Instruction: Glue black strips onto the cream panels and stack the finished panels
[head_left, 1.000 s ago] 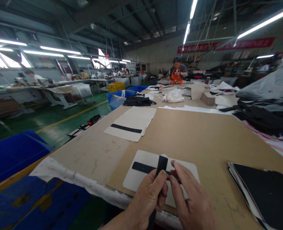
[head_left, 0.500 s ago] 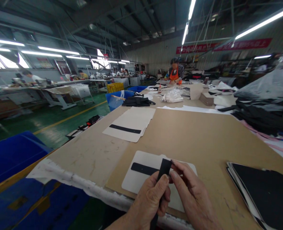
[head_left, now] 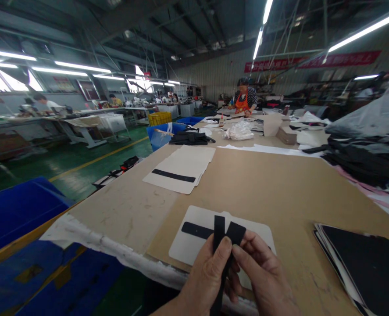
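Note:
My left hand (head_left: 210, 267) is closed around black strips (head_left: 219, 226), thumb on top, their ends fanned apart above the fingers. Beside it, my right hand (head_left: 260, 263) pinches the right-hand strip end (head_left: 236, 231) between thumb and fingers. Both hands are over a pale rounded board (head_left: 184, 245) near the table's front edge, which has a black strip (head_left: 196, 230) lying across it. The hands hide part of that board. Farther back on the left lie overlapping pale boards (head_left: 190, 158), the front one with a black strip (head_left: 173, 176) across it.
A stack of black and pale sheets (head_left: 362, 259) lies at the right on the table (head_left: 263, 184). Black cloth pieces (head_left: 362, 162) are heaped behind it. Blue bins (head_left: 19, 215) stand at the left. A person in an orange apron (head_left: 242, 103) works at the far end.
The black strip ends in my hands have spread into two separate ends. My right hand has shifted slightly right and down with one of them.

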### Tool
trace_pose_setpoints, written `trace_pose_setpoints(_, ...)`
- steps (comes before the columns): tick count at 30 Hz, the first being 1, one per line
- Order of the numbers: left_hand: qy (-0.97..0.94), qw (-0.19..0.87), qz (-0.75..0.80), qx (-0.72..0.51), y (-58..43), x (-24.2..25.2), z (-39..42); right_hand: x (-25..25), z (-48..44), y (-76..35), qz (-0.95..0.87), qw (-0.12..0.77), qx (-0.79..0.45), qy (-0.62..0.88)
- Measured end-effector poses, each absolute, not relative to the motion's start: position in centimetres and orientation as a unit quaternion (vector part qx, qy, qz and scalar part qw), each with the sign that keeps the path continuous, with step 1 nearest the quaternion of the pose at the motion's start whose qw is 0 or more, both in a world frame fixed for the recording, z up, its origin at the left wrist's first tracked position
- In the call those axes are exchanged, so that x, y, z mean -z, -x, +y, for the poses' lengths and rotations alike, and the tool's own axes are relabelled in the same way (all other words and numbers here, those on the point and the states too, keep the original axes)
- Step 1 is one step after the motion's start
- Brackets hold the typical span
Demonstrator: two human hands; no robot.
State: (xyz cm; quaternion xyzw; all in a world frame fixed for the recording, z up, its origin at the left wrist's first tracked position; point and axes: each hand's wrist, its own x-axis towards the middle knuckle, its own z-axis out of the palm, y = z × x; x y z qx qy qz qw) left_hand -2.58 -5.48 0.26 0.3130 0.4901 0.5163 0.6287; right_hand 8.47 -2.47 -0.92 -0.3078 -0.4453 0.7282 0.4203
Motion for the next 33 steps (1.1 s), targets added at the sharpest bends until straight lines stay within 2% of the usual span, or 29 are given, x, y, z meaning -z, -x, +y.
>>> trace_pose_setpoints(3,-0.333,0.613,0.514,-0.500,3.2,-0.6,-6.2,0.5,-2.3,-9.2,-0.430,0.399,-0.747,0.313)
trace_pose_setpoints(7,-0.352,0.567,0.566,-0.484,6.9,-3.0,-7.6,-2.8,0.3,-13.2,-0.451,0.522,-0.640,0.339)
trace_pose_setpoints(10,-0.461,0.443,0.649,-0.412,11.0,-5.0,-8.0,-5.9,3.1,-15.9,-0.471,0.548,-0.590,0.360)
trace_pose_setpoints(12,-0.554,0.329,0.689,-0.332,13.2,-5.5,-7.5,-7.1,4.9,-15.9,-0.513,0.487,-0.591,0.387)
trace_pose_setpoints(14,-0.653,0.230,0.680,-0.241,14.6,-4.8,-6.3,-7.3,6.4,-14.3,-0.557,0.386,-0.606,0.416)
trace_pose_setpoints(17,-0.743,0.127,0.640,-0.147,15.3,-2.4,-4.1,-6.2,8.0,-9.9,-0.613,0.250,-0.614,0.429)
trace_pose_setpoints(19,-0.758,0.081,0.636,-0.118,15.2,-0.7,-3.0,-5.0,9.0,-6.9,-0.658,0.207,-0.591,0.419)
trace_pose_setpoints(23,-0.748,0.047,0.653,-0.112,15.2,1.3,-2.4,-2.1,10.6,-2.4,-0.745,0.166,-0.514,0.392)
trace_pose_setpoints(28,-0.746,0.053,0.647,-0.147,15.8,2.7,-2.9,0.4,11.5,0.7,-0.813,0.123,-0.426,0.378)
trace_pose_setpoints(33,-0.739,0.064,0.648,-0.173,16.1,3.5,-2.9,1.6,11.6,2.1,-0.833,0.104,-0.389,0.379)
